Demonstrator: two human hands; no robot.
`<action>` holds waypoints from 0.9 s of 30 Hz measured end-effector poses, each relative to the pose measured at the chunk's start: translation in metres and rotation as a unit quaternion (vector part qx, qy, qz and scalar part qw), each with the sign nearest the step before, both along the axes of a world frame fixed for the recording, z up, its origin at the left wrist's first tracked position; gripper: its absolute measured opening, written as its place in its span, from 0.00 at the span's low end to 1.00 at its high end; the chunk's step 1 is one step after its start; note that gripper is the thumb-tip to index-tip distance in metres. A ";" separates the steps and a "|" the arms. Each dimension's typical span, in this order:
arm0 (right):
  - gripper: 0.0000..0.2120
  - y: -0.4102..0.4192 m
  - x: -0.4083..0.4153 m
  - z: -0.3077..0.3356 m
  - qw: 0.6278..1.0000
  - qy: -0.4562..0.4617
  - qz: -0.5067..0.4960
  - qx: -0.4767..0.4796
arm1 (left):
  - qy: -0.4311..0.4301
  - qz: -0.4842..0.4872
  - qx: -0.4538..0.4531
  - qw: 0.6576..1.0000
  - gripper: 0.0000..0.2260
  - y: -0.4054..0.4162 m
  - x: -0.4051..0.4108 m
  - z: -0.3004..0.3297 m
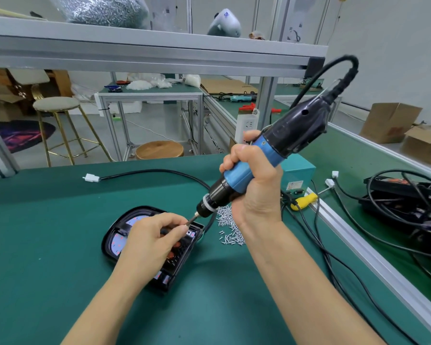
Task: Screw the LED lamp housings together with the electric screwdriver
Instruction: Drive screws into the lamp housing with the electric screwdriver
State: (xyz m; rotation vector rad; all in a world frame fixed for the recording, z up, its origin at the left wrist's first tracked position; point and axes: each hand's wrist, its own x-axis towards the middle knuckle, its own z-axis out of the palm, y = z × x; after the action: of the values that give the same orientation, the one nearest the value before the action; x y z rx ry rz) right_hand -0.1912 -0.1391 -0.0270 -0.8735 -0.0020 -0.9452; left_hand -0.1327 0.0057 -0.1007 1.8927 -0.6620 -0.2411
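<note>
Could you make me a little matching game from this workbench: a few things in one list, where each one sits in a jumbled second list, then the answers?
Things:
1. electric screwdriver
2. loose screws
3. lamp housing
4. yellow tool

Places:
A. under the left hand on the green mat
B. by the rail, right of the right hand
C. gripped in the right hand, tilted
D. heaped on the mat between housing and right wrist

Pairs: 1-C, 2-D, 3-A, 4-B

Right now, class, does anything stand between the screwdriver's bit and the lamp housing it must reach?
Only the left hand: its fingertips pinch at the bit of the electric screwdriver, just above the lamp housing. Whether they hold a screw cannot be told.
</note>
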 end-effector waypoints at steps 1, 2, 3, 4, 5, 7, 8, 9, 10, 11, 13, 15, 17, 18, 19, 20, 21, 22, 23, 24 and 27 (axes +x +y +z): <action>0.09 0.000 0.000 0.000 1.000 0.000 0.001 -0.001 | -0.002 0.001 0.001 1.000 0.06 0.000 -0.001 0.000; 0.09 0.000 0.000 -0.001 1.000 0.000 0.002 -0.002 | -0.004 0.003 0.002 1.000 0.06 0.000 -0.001 0.000; 0.09 0.000 0.000 -0.001 1.000 0.000 0.002 -0.004 | -0.005 0.006 0.002 1.000 0.06 0.000 -0.001 0.000; 0.09 0.000 0.000 -0.001 1.000 0.000 0.001 -0.007 | -0.005 0.009 0.001 1.000 0.05 0.000 0.000 0.000; 0.09 0.000 0.000 -0.001 1.000 -0.001 0.001 -0.011 | -0.008 0.010 0.000 1.000 0.05 0.000 0.000 -0.001; 0.10 0.000 0.000 -0.002 1.000 -0.001 0.000 -0.017 | -0.020 0.007 0.008 1.000 0.06 -0.001 0.001 -0.001; 0.10 0.000 0.001 -0.002 1.000 0.000 0.000 -0.019 | -0.025 0.003 0.013 1.000 0.06 -0.001 0.002 -0.002; 0.10 -0.001 0.001 -0.002 1.000 0.000 -0.001 -0.019 | -0.027 -0.001 0.017 0.999 0.06 -0.001 0.002 -0.002; 0.10 -0.001 0.001 -0.002 1.000 0.000 -0.001 -0.015 | -0.029 -0.004 0.020 0.999 0.07 -0.001 0.003 -0.003; 0.10 -0.002 0.001 -0.003 1.000 0.001 0.000 -0.007 | -0.033 -0.005 0.021 0.999 0.07 -0.001 0.004 -0.004; 0.10 -0.004 0.002 -0.004 1.000 -0.003 0.001 0.013 | -0.039 0.001 0.016 0.999 0.08 0.001 0.006 -0.006; 0.10 -0.006 0.002 -0.005 1.000 -0.003 -0.006 0.021 | -0.037 0.016 0.005 0.999 0.09 0.003 0.009 -0.009; 0.10 -0.007 0.002 -0.006 1.000 0.003 -0.014 0.014 | -0.025 0.035 -0.014 0.999 0.11 0.004 0.012 -0.011; 0.10 -0.007 0.003 -0.007 1.000 0.005 -0.014 0.010 | -0.025 0.042 -0.019 0.999 0.11 0.004 0.012 -0.012; 0.10 -0.007 0.003 -0.008 1.000 0.007 -0.014 0.006 | -0.034 0.045 -0.018 0.998 0.11 0.004 0.012 -0.012; 0.10 -0.006 0.004 -0.009 1.000 0.008 -0.015 0.000 | -0.051 0.047 -0.012 0.998 0.12 0.002 0.012 -0.012; 0.09 -0.005 0.005 -0.010 1.000 0.011 -0.016 -0.007 | -0.072 0.047 -0.002 0.996 0.12 0.001 0.011 -0.012; 0.09 -0.004 0.006 -0.011 1.000 0.014 -0.018 -0.017 | -0.096 0.047 0.009 0.994 0.12 -0.001 0.010 -0.012; 0.09 -0.002 0.007 -0.013 0.999 0.017 -0.022 -0.026 | -0.120 0.047 0.023 0.991 0.11 -0.003 0.009 -0.013; 0.09 -0.001 0.009 -0.014 0.999 0.020 -0.025 -0.034 | -0.143 0.046 0.037 0.988 0.10 -0.004 0.009 -0.013; 0.09 0.003 0.013 -0.019 0.998 0.029 -0.030 -0.051 | -0.185 0.042 0.068 0.979 0.06 -0.006 0.011 -0.016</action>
State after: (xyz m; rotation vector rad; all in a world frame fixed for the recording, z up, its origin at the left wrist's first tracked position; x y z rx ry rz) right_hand -0.1782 -0.1366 -0.0457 -0.9996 0.0250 -0.9820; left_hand -0.1219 -0.0001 -0.1163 2.1153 -0.8262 0.1286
